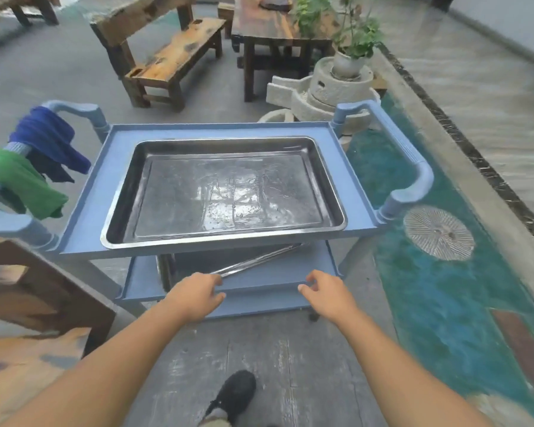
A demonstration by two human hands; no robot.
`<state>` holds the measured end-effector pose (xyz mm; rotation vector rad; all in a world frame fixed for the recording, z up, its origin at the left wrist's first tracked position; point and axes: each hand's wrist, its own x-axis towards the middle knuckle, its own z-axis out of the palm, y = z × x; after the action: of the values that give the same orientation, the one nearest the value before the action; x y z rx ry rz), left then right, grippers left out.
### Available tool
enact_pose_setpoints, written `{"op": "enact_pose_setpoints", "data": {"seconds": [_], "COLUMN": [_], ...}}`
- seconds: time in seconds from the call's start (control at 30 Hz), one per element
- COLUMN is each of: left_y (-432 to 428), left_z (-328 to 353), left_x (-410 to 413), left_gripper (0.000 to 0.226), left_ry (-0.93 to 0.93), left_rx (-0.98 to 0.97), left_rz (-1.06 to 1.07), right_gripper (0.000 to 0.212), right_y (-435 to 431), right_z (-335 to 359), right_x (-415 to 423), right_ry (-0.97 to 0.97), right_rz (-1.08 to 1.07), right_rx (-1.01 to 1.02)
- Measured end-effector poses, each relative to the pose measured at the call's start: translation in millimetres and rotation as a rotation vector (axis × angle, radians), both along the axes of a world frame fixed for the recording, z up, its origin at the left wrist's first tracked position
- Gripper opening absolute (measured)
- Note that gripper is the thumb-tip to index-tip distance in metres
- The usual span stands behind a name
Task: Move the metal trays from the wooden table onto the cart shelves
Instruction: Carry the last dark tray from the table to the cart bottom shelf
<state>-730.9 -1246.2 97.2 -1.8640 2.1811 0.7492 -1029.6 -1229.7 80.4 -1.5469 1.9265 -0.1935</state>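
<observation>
On top cart shelf (74, 229): metal tray (225, 192) lying flat. Below, second tray (259, 260) tilting; left hand (195, 295) and right hand (324, 292) hovering apart, fingers loose, gripping nothing.

Glossy, scuffed metal tray (225, 192) on matt blue plastic cart shelf (84, 217); soft green cloth (28, 183) and blue cloth (48, 137) draped left; rough weathered wooden bench (173, 57) far.

Both bare arms extended forward; left hand (195, 295) and right hand (324, 291) loosely curled, palms down.
</observation>
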Motion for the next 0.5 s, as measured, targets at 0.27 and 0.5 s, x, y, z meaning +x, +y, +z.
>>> {"op": "enact_pose_setpoints", "data": {"seconds": [0.27,0.5], "left_y": [-49.6,-22.8], "left_z": [7.9,19.0], "left_x": [-134.2,-271.9], "left_gripper": [0.039,0.043], "left_ry": [0.100,0.089], "left_rx": [-0.014,-0.078], "left_rz": [-0.520,-1.107], "right_gripper": [0.043,0.044], "right_y": [88.8,228.3], "right_z": [31.0,54.6], "right_x": [-82.6,-105.6], "right_ry": [0.072,0.172], "right_rz": [-0.478,-0.996], "right_rx": [-0.032,-0.035]}}
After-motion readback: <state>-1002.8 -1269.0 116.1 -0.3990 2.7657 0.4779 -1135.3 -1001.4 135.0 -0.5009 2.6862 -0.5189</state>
